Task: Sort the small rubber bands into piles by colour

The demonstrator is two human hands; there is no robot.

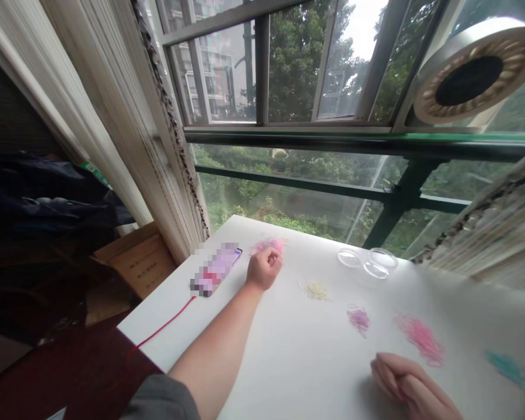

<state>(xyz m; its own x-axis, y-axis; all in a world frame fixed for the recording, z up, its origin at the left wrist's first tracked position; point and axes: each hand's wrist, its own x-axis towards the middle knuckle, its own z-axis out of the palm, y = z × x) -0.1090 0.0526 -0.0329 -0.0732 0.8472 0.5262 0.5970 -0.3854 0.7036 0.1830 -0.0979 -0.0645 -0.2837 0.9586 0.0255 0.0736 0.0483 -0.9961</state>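
A: What sits closest to us?

B: The right hand [411,385], low at the edge of the white table [289,367], its fingers curled in and closed up. Off to its right lies a teal pile of thin strands [510,367].

A: And beyond that hand?

B: A pink pile [422,338], then a smaller purple pile [359,319], then a pale yellow pile [315,290], spaced apart in a slanting row.

A: Where's the left hand [265,270]?

B: Farther out, at the end of a bare forearm with a grey sleeve [164,399]. Its fingers are bent in too, thumb drawn against them, and it overlaps the near edge of a mixed pink pile [271,245].

A: Is either hand gripping a strand?

B: I can't tell; the curled fingers hide whatever might be inside.

A: What's around the left hand?

B: A phone [216,271] to its left, a red cable [170,321] running from it over the table edge. Well to its right, clear round containers [376,269].

A: Farthest off?

B: A dark green railing [289,139], windows above it, and leafy trees [295,64] outside.
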